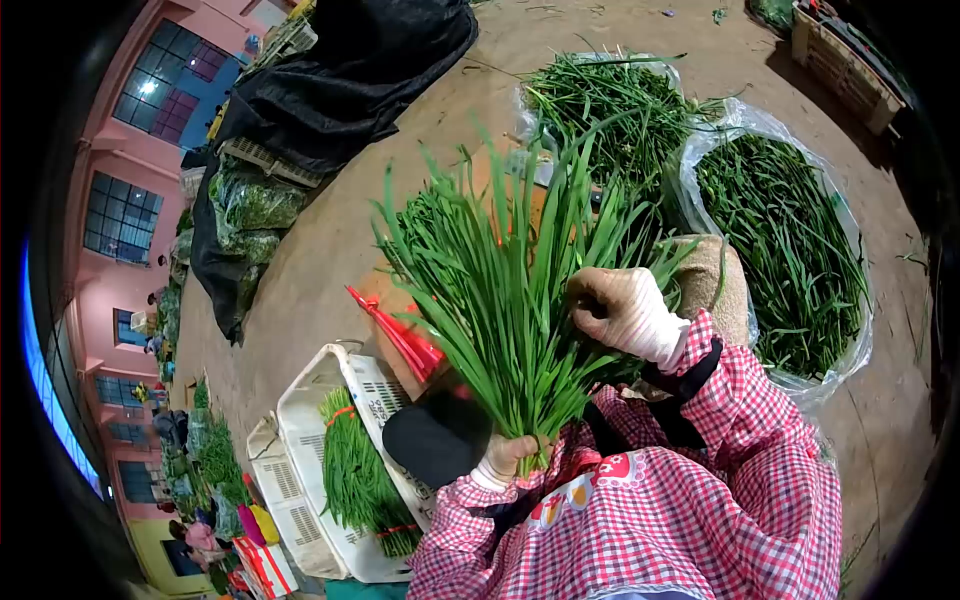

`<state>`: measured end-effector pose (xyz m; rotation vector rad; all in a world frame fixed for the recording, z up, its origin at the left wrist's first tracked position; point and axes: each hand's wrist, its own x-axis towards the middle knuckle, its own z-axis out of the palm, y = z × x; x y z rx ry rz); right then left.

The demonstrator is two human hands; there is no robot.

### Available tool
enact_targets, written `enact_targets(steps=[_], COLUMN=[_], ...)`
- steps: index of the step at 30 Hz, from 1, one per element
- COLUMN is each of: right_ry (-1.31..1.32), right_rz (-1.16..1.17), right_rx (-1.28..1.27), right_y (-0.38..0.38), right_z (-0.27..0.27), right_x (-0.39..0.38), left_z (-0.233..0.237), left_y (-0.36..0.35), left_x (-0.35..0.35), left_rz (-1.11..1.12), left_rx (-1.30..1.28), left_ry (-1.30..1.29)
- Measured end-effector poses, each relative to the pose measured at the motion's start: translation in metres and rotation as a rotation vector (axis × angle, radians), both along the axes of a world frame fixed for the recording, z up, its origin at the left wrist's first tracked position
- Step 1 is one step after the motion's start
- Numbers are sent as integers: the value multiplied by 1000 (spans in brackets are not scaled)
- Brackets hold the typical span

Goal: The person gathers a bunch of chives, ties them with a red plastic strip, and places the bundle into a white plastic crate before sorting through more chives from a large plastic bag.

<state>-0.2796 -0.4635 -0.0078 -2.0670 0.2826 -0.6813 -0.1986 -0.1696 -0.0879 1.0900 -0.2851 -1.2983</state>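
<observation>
My left hand (512,455) grips the base of a fanned bunch of long flat green leaves that look like garlic chives (520,290). The leaf tips spread up and away from me. Beside the bunch's right edge, my right hand (622,308), in a pale dirty glove, is curled closed; whether anything is inside it is hidden. Under the bunch, more loose chives (425,215) lie on a brown work surface, partly covered. Red plastic strips (400,335) lie left of the bunch.
A white crate (305,440) at left holds a banded chive bundle (355,460). Two clear plastic bags of loose greens (780,240) (610,110) stand at right and ahead. A black sheet (330,80) covers stacked produce. Another crate (845,65) sits far right.
</observation>
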Motion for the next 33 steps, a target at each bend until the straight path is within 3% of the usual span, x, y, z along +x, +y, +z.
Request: enact_targets(steps=[2, 6, 9, 11, 13, 14, 17, 21, 23, 25, 29, 33], right_ry=[10, -143, -224, -303, -348, -142, -180, -267, -209, -11, 343, 363], right_rz=[-33, -155, -339, -413, -363, -400, -444, -74, 97, 262, 251, 220], right_rx=[78, 571, 674, 588, 166, 158, -79, -221, -422, -350, -702, -682], right_y=[0, -12, -41, -67, -94, -102, -98, -72, -49, -28, -9, -6], right_z=[2, 5, 28, 22, 23, 28, 50, 69, 76, 70, 40, 26], right_x=[-2, 2, -9, -12, -20, -31, -31, -29, -24, -21, -9, -16], left_z=[7, 10, 15, 23, 24, 24, 25, 23, 9, 2, 7, 9], left_y=[-10, -12, -10, -8, -9, -8, -8, -2, 2, 6, 3, 5], left_x=[-3, -1, -6, -8, -9, -10, -10, -11, -10, -7, -7, -9], left_rz=[28, 8, 42, 46, 43, 41, 23, 30, 29, -1, 1, 31], left_rx=[-67, -67, -9, 38, 0, 0, 17, 55, 25, 13, -6, 5], left_ry=[41, 81, 79, 66, 44, 30, 27, 69, 30, 14, 19, 7])
